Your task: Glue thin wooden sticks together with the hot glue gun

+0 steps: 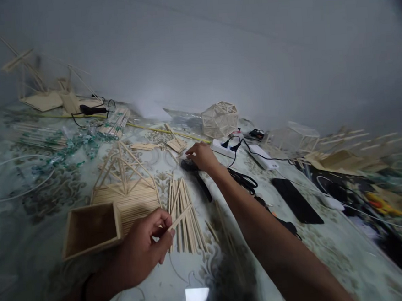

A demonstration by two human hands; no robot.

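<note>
My left hand (144, 248) is closed in a pinch on a thin wooden stick (180, 217), held just above a loose bundle of sticks (185, 216) lying on the patterned surface. My right hand (203, 156) reaches far forward with its fingers curled down over a black tool (198, 178), probably a glue gun, lying on the surface. To the left of the bundle stands a stick-built roof frame on a stick mat (125, 183). An open wooden box (91, 229) lies on its side beside my left hand.
A white power strip (221, 147) with black cables, a stick polyhedron (219, 118) and a black phone (296, 200) lie toward the wall. More stick models (49, 94) and stick packs (114, 123) are at the far left. Clutter fills the right side.
</note>
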